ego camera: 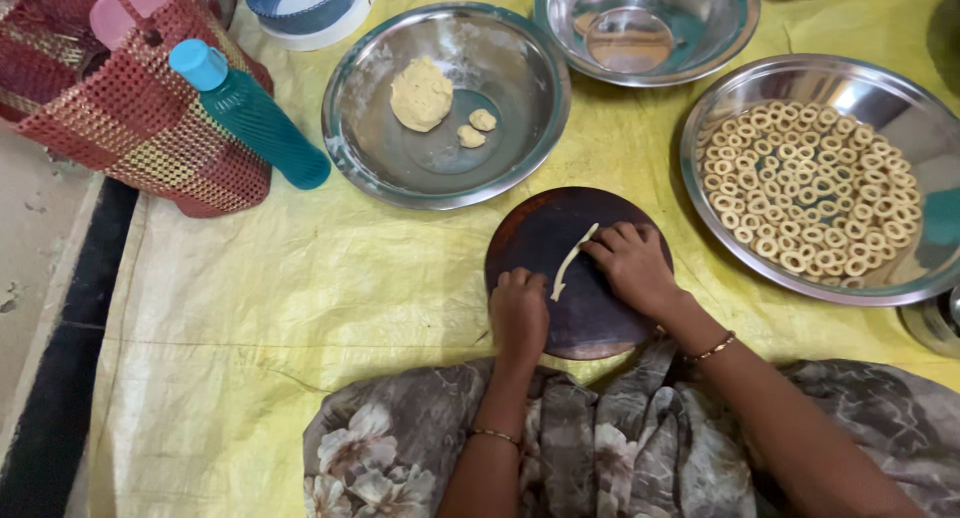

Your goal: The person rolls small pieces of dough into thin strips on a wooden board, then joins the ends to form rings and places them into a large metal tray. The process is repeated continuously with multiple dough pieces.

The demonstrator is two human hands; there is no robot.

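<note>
A thin pale rope of dough (pixel 570 260) lies on a round dark wooden board (pixel 545 233) in front of me. My right hand (pixel 630 263) rests on the rope's upper end, fingers pressed flat on it. My left hand (pixel 518 308) sits at the rope's lower end with its fingers curled against the board. A steel plate (pixel 380 158) beyond the board holds a lump of dough (pixel 421 94) and two small pieces (pixel 476 128). To the right, a wide steel tray (pixel 880 88) is filled with several small dough rings (pixel 810 193).
A teal bottle (pixel 255 118) leans on a red woven basket (pixel 110 108) at the upper left. An empty steel bowl (pixel 645 28) and a blue-and-white lidded tub (pixel 310 6) stand at the back. Yellow cloth (pixel 260 308) covers the floor; my patterned garment (pixel 600 448) is at the bottom.
</note>
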